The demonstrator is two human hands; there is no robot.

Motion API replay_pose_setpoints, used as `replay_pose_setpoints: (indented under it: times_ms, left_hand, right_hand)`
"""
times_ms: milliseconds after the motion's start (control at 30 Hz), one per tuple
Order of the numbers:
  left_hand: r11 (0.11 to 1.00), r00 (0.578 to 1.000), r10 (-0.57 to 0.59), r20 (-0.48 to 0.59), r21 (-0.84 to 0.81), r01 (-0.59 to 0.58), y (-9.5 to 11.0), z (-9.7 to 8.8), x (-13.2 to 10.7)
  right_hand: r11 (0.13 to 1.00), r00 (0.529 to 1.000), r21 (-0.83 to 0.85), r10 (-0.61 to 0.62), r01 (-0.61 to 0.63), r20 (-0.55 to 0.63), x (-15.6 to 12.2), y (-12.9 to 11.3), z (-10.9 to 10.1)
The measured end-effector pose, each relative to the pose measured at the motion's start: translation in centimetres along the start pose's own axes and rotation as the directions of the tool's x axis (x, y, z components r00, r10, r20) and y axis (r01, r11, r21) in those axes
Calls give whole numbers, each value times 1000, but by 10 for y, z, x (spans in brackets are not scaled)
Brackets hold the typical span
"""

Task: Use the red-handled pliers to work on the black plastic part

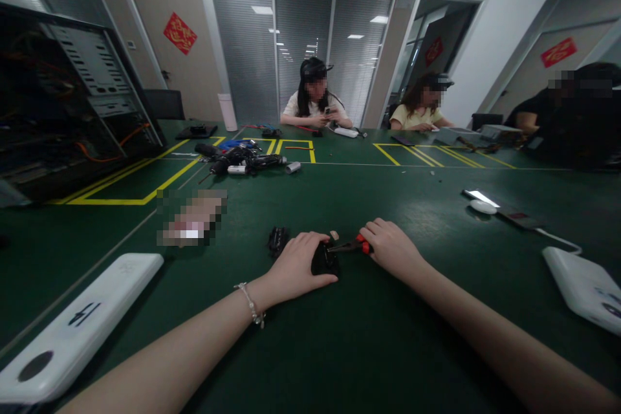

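Your right hand [392,247] grips pliers [363,244] pointing crosswise left; left hand [294,268] clasps black part [325,264] between thumb and fingers

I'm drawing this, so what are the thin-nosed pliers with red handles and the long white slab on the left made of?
The thin-nosed pliers: probably steel, from the slim, dark, dull nose; the bright red handles could be plastic or rubber. The long white slab: likely hard plastic, with smooth rounded edges and soft shine.

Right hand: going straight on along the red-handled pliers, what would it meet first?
Likely the small black object in the left hand; the pliers seem to reach it, though depth is unclear.
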State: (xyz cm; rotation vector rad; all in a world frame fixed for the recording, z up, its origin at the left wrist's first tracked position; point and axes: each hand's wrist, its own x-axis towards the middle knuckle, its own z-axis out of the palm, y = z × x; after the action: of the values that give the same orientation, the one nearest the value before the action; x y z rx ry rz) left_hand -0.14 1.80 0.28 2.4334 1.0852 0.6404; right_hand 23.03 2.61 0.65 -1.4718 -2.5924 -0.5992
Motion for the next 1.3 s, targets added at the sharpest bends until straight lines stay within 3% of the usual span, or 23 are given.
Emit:
replay_pose_setpoints:
  times_ms: [1300]
  left_hand:
    - [1000,1000,-18,12,-7,19,2,-1,0]
  right_hand:
    - [1000,1000,3,-7,7,-16,0,0,0]
